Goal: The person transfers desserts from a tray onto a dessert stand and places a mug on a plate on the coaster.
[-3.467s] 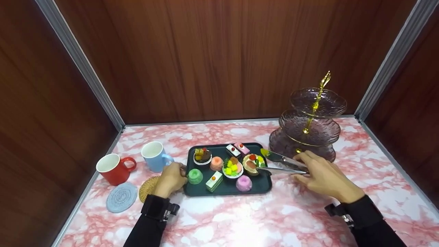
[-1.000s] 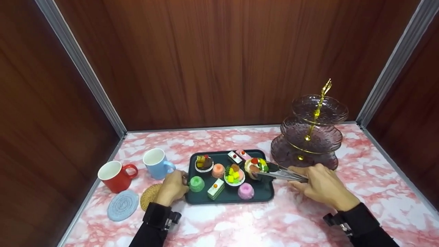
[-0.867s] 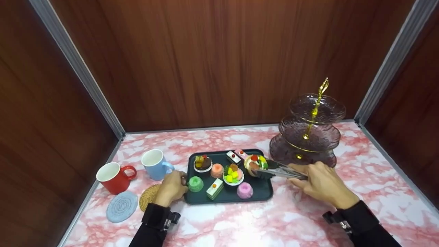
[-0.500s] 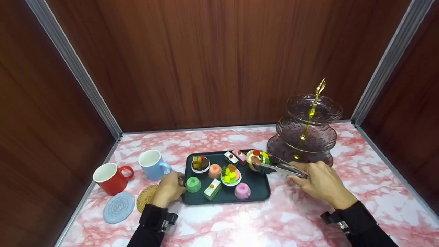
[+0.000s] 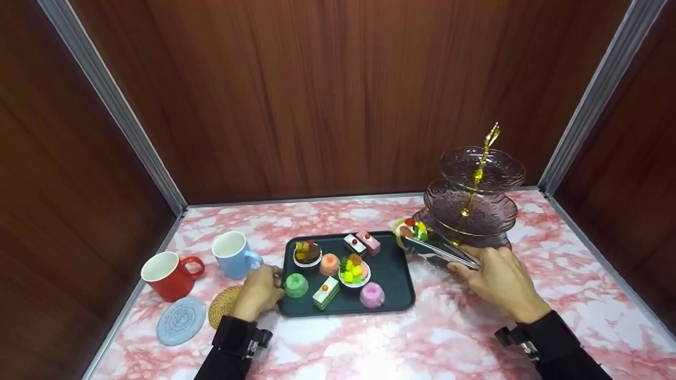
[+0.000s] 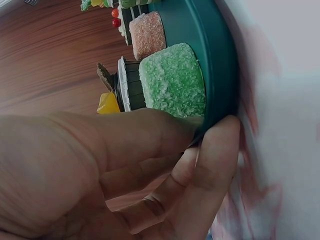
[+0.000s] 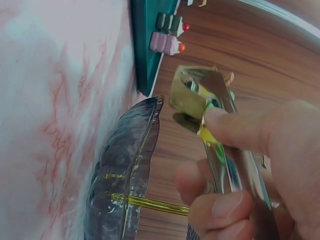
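Observation:
My right hand [image 5: 499,279] grips metal tongs [image 5: 442,253], whose tips hold a fruit tart [image 5: 409,230] in a yellow-beige cup. The tart hangs just past the tray's right back corner, beside the bottom plate of a three-tier cake stand [image 5: 470,208]. In the right wrist view, the tart [image 7: 186,95] is partly covered by the tongs and thumb. My left hand [image 5: 260,289] pinches the left rim of the dark green tray [image 5: 393,290]. The left wrist view shows thumb and fingers on that rim [image 6: 220,60], close to a green jelly sweet [image 6: 172,80].
Several toy cakes and sweets stay on the tray, among them a fruit cup [image 5: 354,271] and a pink sweet [image 5: 372,295]. Left of it are a blue mug [image 5: 235,256], a red mug [image 5: 169,277], a grey coaster [image 5: 181,321] and a woven coaster [image 5: 224,307]. Wood-look walls enclose the table.
The tongs have closed on the fruit tart, lifted it off the tray and carried it right towards the cake stand. My left hand stays on the tray's rim.

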